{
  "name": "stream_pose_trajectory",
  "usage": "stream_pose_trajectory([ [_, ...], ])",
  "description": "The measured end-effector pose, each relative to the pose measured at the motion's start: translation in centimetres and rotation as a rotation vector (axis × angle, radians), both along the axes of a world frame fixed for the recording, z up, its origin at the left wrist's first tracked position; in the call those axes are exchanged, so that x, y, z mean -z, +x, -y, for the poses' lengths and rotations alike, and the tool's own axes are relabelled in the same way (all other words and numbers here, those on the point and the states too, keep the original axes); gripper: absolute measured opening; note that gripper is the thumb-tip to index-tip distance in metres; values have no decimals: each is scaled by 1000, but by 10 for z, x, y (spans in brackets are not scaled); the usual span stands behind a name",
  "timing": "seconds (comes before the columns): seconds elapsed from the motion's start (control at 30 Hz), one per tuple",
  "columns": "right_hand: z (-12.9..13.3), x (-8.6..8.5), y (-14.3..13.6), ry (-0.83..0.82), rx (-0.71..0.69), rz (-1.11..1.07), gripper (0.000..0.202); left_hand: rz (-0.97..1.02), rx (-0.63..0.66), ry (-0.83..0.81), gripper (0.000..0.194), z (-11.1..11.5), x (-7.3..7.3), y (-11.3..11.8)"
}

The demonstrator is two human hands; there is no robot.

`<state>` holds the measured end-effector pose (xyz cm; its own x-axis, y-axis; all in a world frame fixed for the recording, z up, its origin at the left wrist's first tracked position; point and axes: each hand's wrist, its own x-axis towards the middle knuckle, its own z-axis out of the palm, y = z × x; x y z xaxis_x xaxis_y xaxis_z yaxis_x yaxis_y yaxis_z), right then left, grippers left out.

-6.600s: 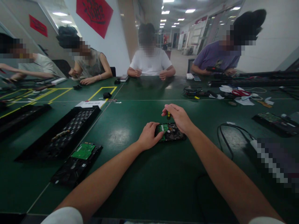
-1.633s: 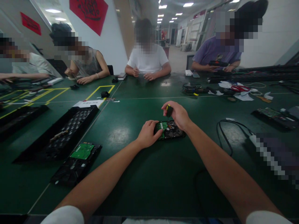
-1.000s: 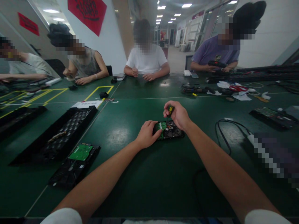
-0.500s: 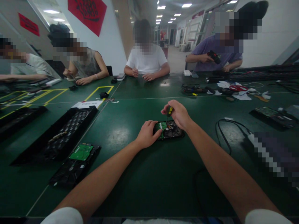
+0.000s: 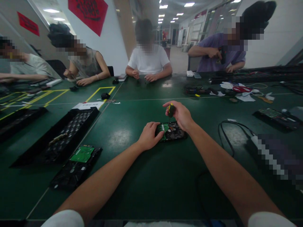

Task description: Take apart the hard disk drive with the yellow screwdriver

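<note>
A black device with a green circuit board (image 5: 176,132) lies flat on the green table (image 5: 151,179), in front of me. At its left end my left hand (image 5: 151,135) grips the edge, thumb over the board and fingers along the far side. My right hand (image 5: 180,116) is closed on a screwdriver with a yellow and dark handle (image 5: 171,110). The screwdriver stands nearly upright over the device, its shaft pointing down at the part beside the board. The exact spot its tip touches is too small to tell.
Left stand a long black tray (image 5: 63,135) and a second device with a green board (image 5: 81,154). Another device (image 5: 276,118) and a looped black cable (image 5: 221,134) lie right. Beyond are wires and paper scraps (image 5: 243,90). Several people sit across the table.
The screwdriver handle has turned and tilted slightly within my right hand, whose fingers have shifted a little. My left hand and the device have not moved. Across the table, one person's handheld tool has turned.
</note>
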<state>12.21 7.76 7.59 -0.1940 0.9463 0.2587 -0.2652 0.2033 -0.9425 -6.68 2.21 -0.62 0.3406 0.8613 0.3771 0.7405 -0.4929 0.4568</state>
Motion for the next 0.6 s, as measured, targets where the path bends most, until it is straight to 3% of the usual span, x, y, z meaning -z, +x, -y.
stream_pose_trajectory([
  [0.27, -3, 0, 3, 92, 105, 58, 18, -1, -2, -3, 49, -1, 2, 0],
  [0.5, 7, -7, -1, -19, -107, -53, 22, -6, 8, 10, 48, 0, 1, -1],
  [0.6, 7, -8, -1, 8, -102, -36, 29, -1, 8, 6, 48, -1, 0, -1],
])
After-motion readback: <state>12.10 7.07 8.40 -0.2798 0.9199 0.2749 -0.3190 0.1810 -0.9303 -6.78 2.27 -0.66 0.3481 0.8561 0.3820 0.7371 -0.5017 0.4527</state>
